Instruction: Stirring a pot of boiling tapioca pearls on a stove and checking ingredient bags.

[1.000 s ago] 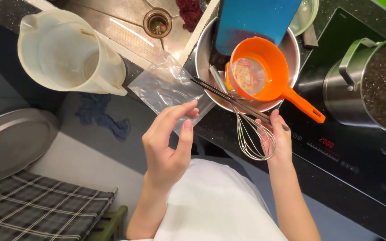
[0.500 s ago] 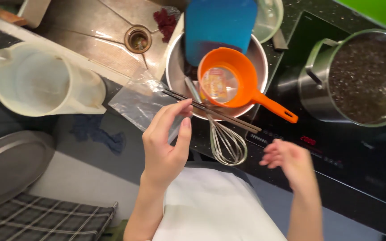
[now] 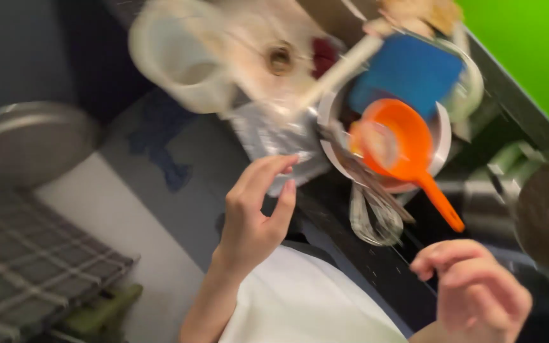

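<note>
Right hand (image 3: 471,286) is being drawn back from the wire whisk (image 3: 373,216), half-curled, empty; left hand (image 3: 255,213) open, empty, beside the clear plastic bag (image 3: 274,136)

A home kitchen, seen from above at the counter.

A steel sink (image 3: 249,44) with its round drain (image 3: 280,57) is set in a dark worktop, and a black cooktop (image 3: 389,267) lies just beside it with a steel pot (image 3: 541,209) standing on it. Cooking gear crowds the space between: a metal bowl (image 3: 440,136) holding an orange strainer (image 3: 401,149), a wire whisk (image 3: 373,219), a blue cutting board (image 3: 414,70) and a white plastic jug (image 3: 179,60). The picture is blurred, so finer details cannot be made out.
</note>
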